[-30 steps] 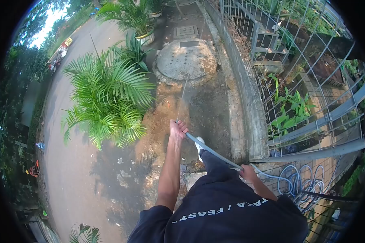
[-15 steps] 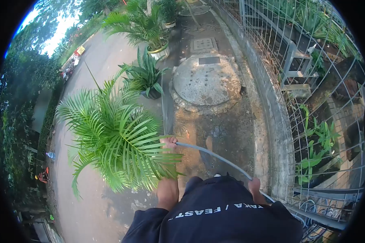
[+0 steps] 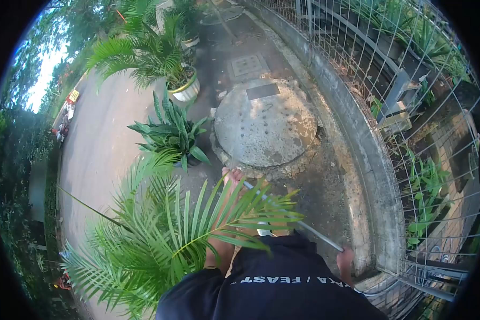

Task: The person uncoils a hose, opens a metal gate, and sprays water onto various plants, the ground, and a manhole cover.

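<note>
A grey hose (image 3: 321, 237) runs between my two hands, low in front of my dark shirt. My left hand (image 3: 233, 175) is closed around its far end, just short of the round concrete cover (image 3: 266, 124). My right hand (image 3: 345, 259) grips the hose further back, beside the low wall. Fronds of a large palm (image 3: 138, 234) hang over my left forearm and hide part of it and of the hose. Beyond that hand, to the left, stands a dark-leaved snake plant (image 3: 170, 130); its pot is mostly hidden.
Another palm grows in a white pot (image 3: 185, 90) with a yellow rim farther ahead. A wire fence (image 3: 357, 64) on a concrete kerb (image 3: 333, 82) borders the right side. The paved road (image 3: 98, 117) lies left, with a yellow sign (image 3: 73, 96) at its far edge.
I have moved forward along the path, so the concrete cover and snake plant appear nearer. The near palm's fronds now cross my left arm. Both hands keep hold of the hose.
</note>
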`<action>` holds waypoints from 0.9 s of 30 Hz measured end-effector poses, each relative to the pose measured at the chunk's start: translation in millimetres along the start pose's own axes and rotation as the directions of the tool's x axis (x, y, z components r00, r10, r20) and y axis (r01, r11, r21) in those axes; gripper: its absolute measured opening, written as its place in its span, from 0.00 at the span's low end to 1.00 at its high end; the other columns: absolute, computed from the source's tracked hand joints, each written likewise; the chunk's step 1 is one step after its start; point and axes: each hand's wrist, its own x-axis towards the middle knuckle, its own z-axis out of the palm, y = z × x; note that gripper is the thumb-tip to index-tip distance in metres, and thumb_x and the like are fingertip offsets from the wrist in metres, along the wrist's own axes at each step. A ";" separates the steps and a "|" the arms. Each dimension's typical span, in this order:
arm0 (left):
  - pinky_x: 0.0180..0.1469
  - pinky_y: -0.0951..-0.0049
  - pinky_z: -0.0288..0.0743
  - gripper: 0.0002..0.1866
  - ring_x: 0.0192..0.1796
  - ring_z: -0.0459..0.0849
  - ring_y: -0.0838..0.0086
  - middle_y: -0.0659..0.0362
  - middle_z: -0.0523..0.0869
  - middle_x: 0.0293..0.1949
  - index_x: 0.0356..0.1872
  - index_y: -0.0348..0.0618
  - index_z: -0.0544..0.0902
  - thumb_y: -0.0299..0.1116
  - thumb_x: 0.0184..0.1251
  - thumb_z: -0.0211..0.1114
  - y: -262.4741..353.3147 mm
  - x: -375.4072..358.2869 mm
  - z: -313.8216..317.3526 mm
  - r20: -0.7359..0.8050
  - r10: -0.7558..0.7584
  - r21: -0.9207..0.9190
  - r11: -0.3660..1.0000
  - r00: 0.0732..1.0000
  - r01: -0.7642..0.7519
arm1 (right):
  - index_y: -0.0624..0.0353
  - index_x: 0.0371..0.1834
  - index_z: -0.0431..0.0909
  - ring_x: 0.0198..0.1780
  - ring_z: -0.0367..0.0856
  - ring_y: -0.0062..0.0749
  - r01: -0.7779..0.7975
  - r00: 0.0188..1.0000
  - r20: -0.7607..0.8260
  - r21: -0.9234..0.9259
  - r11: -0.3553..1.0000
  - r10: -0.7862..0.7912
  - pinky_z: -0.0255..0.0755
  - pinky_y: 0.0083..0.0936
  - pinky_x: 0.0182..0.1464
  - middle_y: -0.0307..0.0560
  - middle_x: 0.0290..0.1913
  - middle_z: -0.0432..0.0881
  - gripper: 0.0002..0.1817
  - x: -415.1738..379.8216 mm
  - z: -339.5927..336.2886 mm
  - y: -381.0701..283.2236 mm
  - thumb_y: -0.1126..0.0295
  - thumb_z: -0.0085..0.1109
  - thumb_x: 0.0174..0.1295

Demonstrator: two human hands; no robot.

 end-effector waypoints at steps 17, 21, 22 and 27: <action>0.15 0.74 0.43 0.17 0.12 0.49 0.77 0.68 0.51 0.11 0.14 0.53 0.54 0.44 0.60 0.40 263.9 290.9 284.4 0.076 0.231 0.002 0.973 0.970 -0.232 | 0.61 0.26 0.79 0.31 0.79 0.60 0.113 0.990 -0.105 0.176 0.978 -0.095 0.70 0.45 0.32 0.60 0.23 0.78 0.10 372.8 49.6 -392.7 0.65 0.60 0.54; 0.15 0.74 0.43 0.16 0.12 0.48 0.76 0.68 0.50 0.11 0.14 0.54 0.54 0.43 0.59 0.40 305.3 359.5 346.7 -0.063 0.258 -0.085 0.961 0.964 -0.263 | 0.61 0.25 0.79 0.34 0.78 0.62 0.128 0.990 -0.066 0.099 0.987 -0.121 0.71 0.48 0.36 0.61 0.24 0.78 0.10 502.9 17.0 -451.2 0.64 0.62 0.52; 0.15 0.73 0.43 0.15 0.12 0.48 0.76 0.68 0.50 0.11 0.15 0.53 0.56 0.43 0.60 0.40 298.8 374.7 366.0 -0.125 0.261 -0.071 0.960 0.957 -0.271 | 0.60 0.26 0.80 0.34 0.78 0.61 0.093 0.994 -0.071 0.073 0.993 -0.088 0.71 0.48 0.36 0.62 0.25 0.78 0.10 525.0 14.2 -453.5 0.64 0.63 0.50; 0.15 0.73 0.42 0.17 0.13 0.48 0.76 0.67 0.50 0.12 0.16 0.53 0.54 0.46 0.63 0.39 286.2 421.9 441.8 -0.105 0.163 -0.040 0.985 0.981 -0.168 | 0.59 0.34 0.84 0.32 0.82 0.55 0.098 0.991 -0.087 0.006 0.995 -0.097 0.74 0.44 0.38 0.59 0.27 0.82 0.11 591.1 -59.7 -473.4 0.65 0.61 0.51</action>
